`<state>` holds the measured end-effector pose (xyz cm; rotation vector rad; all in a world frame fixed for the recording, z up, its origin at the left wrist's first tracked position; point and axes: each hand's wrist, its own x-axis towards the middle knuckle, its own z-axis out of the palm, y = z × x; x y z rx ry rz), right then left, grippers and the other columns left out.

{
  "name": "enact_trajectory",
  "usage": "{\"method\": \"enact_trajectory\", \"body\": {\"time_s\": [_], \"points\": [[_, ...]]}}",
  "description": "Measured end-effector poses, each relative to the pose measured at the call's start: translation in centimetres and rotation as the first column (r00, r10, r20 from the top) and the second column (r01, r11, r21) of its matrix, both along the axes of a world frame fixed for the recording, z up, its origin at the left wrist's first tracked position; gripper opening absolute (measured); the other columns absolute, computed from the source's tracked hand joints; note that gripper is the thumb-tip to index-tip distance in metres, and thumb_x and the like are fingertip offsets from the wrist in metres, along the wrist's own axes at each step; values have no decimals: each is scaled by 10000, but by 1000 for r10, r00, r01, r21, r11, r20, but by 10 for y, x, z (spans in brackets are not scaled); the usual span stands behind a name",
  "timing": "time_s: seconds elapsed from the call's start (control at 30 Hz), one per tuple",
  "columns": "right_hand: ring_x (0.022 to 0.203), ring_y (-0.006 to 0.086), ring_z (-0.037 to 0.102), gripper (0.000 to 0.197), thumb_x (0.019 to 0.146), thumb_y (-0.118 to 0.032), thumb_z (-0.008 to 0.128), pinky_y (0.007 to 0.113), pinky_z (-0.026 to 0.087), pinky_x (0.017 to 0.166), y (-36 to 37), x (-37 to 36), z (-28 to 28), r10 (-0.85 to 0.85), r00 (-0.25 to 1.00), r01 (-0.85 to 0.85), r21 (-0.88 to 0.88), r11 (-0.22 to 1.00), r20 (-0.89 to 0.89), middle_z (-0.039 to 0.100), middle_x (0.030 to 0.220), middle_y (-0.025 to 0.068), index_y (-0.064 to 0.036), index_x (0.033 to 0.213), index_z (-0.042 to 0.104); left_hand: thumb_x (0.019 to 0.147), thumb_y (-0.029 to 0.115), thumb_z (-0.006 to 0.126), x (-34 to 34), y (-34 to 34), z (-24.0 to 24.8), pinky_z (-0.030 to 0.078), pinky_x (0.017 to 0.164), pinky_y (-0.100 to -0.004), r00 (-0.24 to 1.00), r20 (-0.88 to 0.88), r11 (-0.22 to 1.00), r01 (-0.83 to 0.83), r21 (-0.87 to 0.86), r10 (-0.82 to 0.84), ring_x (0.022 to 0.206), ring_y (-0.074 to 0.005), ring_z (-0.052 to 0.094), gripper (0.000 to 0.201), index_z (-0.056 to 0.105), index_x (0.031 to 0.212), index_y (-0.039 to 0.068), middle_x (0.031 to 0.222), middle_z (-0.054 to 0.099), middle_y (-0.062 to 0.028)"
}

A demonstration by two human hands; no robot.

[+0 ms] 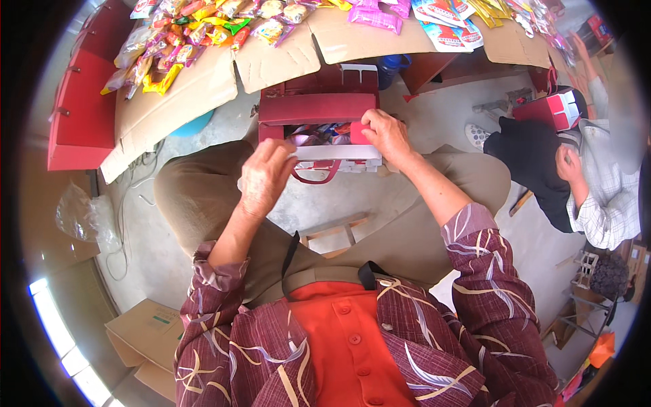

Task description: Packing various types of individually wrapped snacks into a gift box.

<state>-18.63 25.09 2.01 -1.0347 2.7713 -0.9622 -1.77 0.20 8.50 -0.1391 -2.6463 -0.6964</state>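
Between my knees stands a red gift box [308, 110] with its top open. Wrapped snacks [327, 133] in shiny, mixed-colour packs show inside it. My left hand [266, 175] is closed at the box's near left corner, its fingertips pinching the end of the white-lined near flap [332, 153]. At the right end, my right hand [388, 138] has its fingers curled on a small red side flap [359, 133]. A red carry handle [317, 180] hangs from the near side of the box. My fingers partly hide both corners.
Ahead, a cardboard-covered table [203, 85] carries piled snacks [230, 20] and pink packets [375, 19]. More red boxes [85, 102] stand at the left. A co-worker [597, 169] sits at the right beside another red box [542, 112]. An open carton [146, 332] lies at lower left.
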Motion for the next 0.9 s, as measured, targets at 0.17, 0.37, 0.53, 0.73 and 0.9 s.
{"method": "enact_trajectory", "body": {"time_s": [0.17,0.37,0.53,0.73,0.9], "points": [[679,200,589,173,826,-73,728,387,492,653,3,-3,-1,2,997,4,-71,997,74,574,762,75,-73,929,589,784,46,714,-13,2,-12,501,875,-402,1000,-21,993,-10,-121,7,1049,-288,600,415,632,1188,85,1159,592,-88],[788,297,650,228,970,-279,607,397,492,715,3,-17,-17,-142,931,189,-111,976,337,661,837,142,-56,936,636,779,49,703,-29,1,-32,428,1011,-437,998,24,948,-40,-315,50,1266,-301,509,622,542,1376,122,1403,505,-104],[678,236,643,401,1025,-382,472,375,499,653,4,-14,-4,-67,793,274,-257,927,606,685,821,135,-34,960,660,745,82,737,-31,0,-41,417,1009,-433,997,64,934,-23,-356,49,1251,-299,512,658,529,1369,102,1361,541,-84],[644,103,640,291,995,-314,603,287,541,585,9,-16,-9,-99,875,200,-167,965,474,666,765,37,-34,953,671,752,130,758,-47,0,-46,435,901,-423,997,77,966,4,-259,17,1065,-279,562,483,630,1218,109,1130,599,-74],[706,77,618,167,929,-205,698,269,533,636,6,-7,9,-42,843,185,-215,959,537,673,795,5,-45,965,668,808,137,724,-54,-9,-52,446,842,-422,995,85,974,-33,-222,53,971,-278,563,295,690,1100,119,1024,598,-56]]}}
